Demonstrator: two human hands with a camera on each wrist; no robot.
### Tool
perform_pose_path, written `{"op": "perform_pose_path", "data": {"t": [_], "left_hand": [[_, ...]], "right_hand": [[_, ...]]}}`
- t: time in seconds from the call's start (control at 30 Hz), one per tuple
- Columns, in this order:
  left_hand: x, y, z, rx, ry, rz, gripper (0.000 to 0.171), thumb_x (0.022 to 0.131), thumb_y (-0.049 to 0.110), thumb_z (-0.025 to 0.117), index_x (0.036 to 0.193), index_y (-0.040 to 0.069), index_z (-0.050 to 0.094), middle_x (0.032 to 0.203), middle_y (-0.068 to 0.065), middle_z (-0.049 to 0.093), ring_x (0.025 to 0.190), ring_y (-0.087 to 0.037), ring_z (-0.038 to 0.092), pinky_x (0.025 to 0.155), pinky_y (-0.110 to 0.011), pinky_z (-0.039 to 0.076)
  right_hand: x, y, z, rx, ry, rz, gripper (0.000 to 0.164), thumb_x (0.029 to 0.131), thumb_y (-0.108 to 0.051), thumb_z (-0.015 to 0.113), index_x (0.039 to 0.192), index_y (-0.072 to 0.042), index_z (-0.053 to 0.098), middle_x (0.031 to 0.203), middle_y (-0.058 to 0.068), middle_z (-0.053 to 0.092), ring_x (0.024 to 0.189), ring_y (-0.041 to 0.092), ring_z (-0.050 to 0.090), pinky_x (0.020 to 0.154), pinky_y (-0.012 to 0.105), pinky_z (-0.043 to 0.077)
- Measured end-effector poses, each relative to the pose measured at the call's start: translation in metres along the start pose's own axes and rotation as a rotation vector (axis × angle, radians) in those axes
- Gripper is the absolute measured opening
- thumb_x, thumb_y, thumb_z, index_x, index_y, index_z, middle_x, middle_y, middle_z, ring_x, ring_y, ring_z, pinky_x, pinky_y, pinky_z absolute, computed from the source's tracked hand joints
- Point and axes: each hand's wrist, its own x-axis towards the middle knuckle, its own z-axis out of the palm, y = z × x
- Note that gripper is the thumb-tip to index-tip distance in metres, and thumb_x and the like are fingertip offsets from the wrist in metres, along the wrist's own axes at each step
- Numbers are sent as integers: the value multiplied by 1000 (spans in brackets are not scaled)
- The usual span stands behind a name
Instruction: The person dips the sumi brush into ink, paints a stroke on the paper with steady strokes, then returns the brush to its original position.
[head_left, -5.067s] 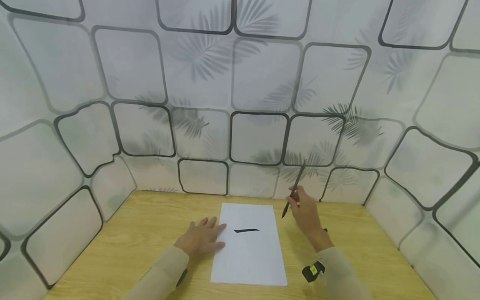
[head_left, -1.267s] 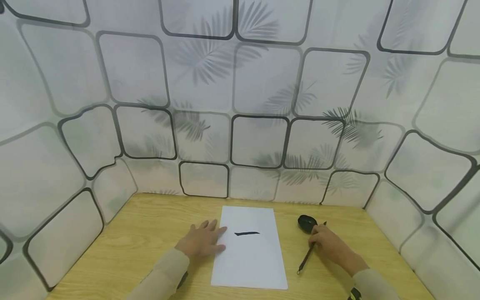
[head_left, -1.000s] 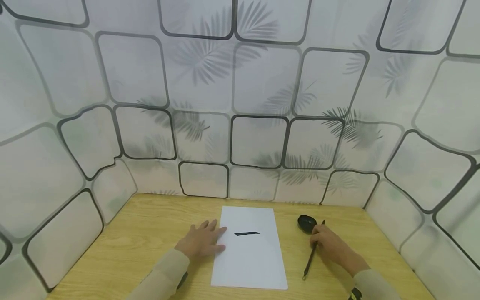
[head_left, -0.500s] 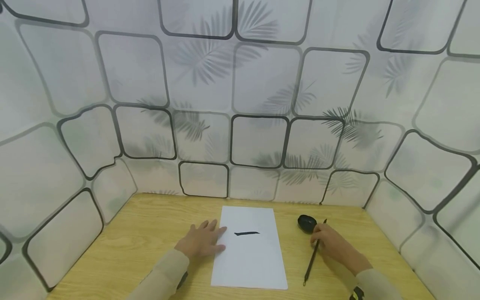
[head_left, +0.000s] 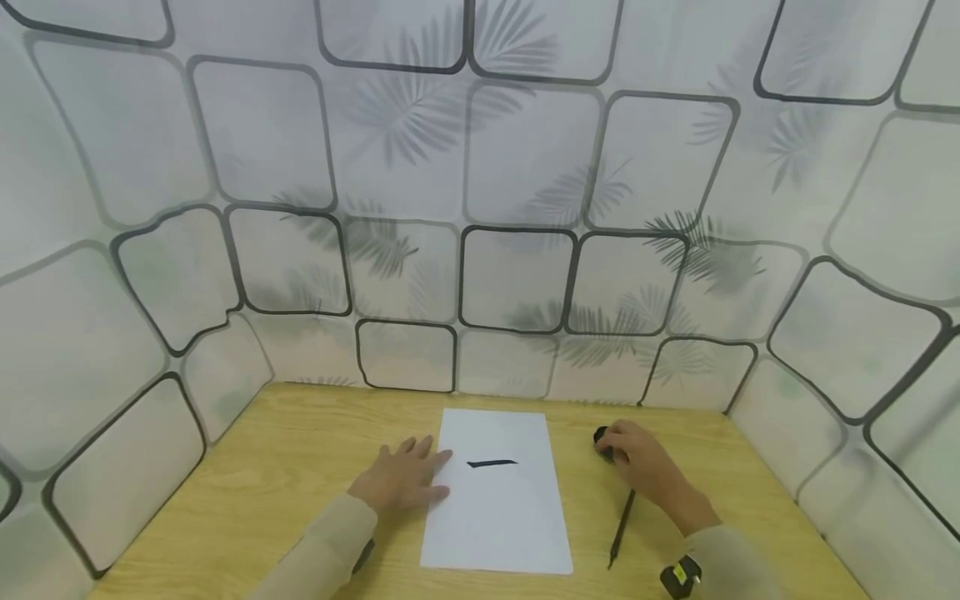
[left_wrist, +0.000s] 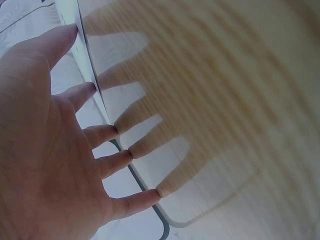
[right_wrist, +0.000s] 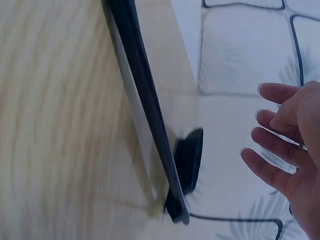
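A white sheet of paper (head_left: 498, 525) with one black brush stroke (head_left: 492, 462) lies on the table. My left hand (head_left: 397, 482) rests at its left edge, fingers spread, thumb and forefinger over the paper. In the left wrist view the left hand (left_wrist: 55, 150) has its fingertips down. A dark writing brush (head_left: 622, 533) lies right of the paper, its upper end hidden under my right hand (head_left: 648, 467). Beyond it is a small black oval dish (head_left: 601, 435), partly covered by that hand. In the right wrist view the loosely bent fingers stand apart from the brush (right_wrist: 145, 90) and dish (right_wrist: 189, 161).
The wood-grain table (head_left: 300, 467) meets a pale curtain (head_left: 405, 275) at the back, printed with rounded squares and leaves. The curtain also hangs along both sides. A black and yellow device (head_left: 681, 577) sits at the right wrist.
Earlier my right hand held the brush upright, then laid it down beside the dish. Now it has let go of the brush and shifted left and away over the dish. The left hand stays put.
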Motion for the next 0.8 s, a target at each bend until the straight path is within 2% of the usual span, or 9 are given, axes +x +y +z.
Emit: {"op": "perform_pose_path", "data": {"t": [0.07,0.2,0.3,0.43,0.57,0.8], "left_hand": [[0,0,-1,-4,0,-1,69,100,62,50,158,25,43,167,-18,35,153,-47,33,119,-78,24],[-1,0,-2,-13,-2,-5,70,100,62,51,158,25,43,167,-18,34,154,-47,33,119,-77,24],[-2,0,-3,-15,3,-10,71,100,63,51,159,25,41,168,-17,34,154,-46,32,119,-77,24],[-2,0,-3,-19,2,-18,71,100,63,51,160,26,40,168,-17,33,154,-46,32,120,-77,23],[-1,0,-1,-21,-5,-9,71,100,62,52,160,25,40,168,-17,33,154,-47,31,120,-77,22],[1,-3,2,-5,0,-6,73,100,65,50,160,25,40,168,-17,34,154,-46,32,119,-77,24]], "right_hand": [[3,-6,7,29,-17,5,35,85,20,59,92,-9,77,91,0,67,81,14,61,68,30,54],[10,-19,19,66,-85,79,33,90,16,56,94,-9,78,95,-2,68,89,17,65,74,32,58],[16,-30,26,74,-89,115,33,91,14,57,94,-11,78,97,-3,69,92,18,66,76,33,58],[21,-42,35,72,-54,92,30,89,14,61,92,-11,78,93,-2,69,86,16,65,71,30,57],[23,-51,44,63,-66,71,28,89,13,62,91,-10,78,92,-1,69,80,15,63,63,24,53],[28,-58,48,51,-63,54,26,90,12,62,91,-10,78,90,0,71,80,15,65,63,24,54]]}}
